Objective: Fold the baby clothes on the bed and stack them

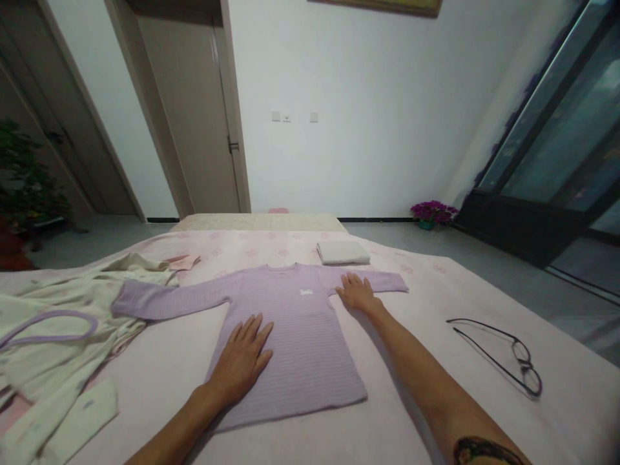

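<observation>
Bare forearms (426, 384) stretch over a pink bed (169, 352), left hand (241, 361) and right hand (357, 294) both open, palms flat, gripping nothing, on the spread lilac sweater (303, 336); even outward pressure should smooth it.

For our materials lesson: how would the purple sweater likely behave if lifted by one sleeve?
Probably floppy: the sweater lies flat with limp sleeves on the bed. Likely light, since the ribbed knit looks thin. Pushed, it would probably bunch up rather than slide.
</observation>
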### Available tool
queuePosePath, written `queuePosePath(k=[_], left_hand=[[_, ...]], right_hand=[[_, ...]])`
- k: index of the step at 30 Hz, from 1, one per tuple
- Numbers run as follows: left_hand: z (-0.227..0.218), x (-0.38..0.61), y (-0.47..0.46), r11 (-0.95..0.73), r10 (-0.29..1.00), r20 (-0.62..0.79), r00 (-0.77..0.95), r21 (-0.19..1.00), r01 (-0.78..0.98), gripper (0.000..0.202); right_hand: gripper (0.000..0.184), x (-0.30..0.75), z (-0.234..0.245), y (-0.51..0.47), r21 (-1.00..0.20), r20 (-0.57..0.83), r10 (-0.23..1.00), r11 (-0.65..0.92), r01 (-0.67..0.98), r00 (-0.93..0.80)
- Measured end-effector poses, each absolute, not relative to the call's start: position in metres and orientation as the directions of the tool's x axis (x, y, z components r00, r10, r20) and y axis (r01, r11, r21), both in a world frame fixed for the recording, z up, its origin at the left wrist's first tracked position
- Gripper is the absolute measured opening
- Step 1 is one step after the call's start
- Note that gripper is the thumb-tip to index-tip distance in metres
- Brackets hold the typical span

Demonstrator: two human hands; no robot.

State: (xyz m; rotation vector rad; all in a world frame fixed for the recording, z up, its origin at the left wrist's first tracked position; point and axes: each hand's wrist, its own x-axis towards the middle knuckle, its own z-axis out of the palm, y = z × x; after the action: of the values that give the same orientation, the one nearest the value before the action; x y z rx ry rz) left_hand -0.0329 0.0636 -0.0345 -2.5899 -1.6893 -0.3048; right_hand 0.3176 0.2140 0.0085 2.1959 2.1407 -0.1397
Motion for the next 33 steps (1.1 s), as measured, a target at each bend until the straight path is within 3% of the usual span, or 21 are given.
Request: queuePosePath(k=[2,5,8,10,18,33], left_hand=[[-0.033,-0.033,0.062,-0.409,0.903,0.179,0.390,0.082,0.909,0.054],[-0.030,-0.032,0.060,-0.409,0.903,0.182,0.390,0.085,0.908,0.054],[-0.027,-0.032,0.059,-0.403,0.907,0.169,0.387,0.081,0.911,0.054],[-0.025,-0.033,0.058,-0.409,0.907,0.150,0.394,0.081,0.909,0.055],[-0.022,-0.052,0.041,-0.423,0.902,0.140,0.409,0.095,0.901,0.056],[-0.013,-0.058,0.023,-0.213,0.975,0.087,0.205,0.091,0.973,0.059]], right_hand=[[0.064,0.302,0.018,0.208,-0.001,-0.094,0.995,-0.038,0.999,0.038],[0.064,0.255,0.018,0.186,-0.031,-0.027,0.998,0.064,0.997,-0.065],[0.069,0.211,0.002,0.156,-0.160,0.005,0.968,0.247,0.956,-0.249],[0.072,0.199,-0.010,0.139,-0.179,0.005,0.962,0.270,0.946,-0.274],[0.070,0.224,-0.023,0.124,-0.119,0.123,0.967,0.238,0.964,-0.224],[0.056,0.227,-0.029,0.123,-0.154,0.210,0.960,0.218,0.964,-0.183]])
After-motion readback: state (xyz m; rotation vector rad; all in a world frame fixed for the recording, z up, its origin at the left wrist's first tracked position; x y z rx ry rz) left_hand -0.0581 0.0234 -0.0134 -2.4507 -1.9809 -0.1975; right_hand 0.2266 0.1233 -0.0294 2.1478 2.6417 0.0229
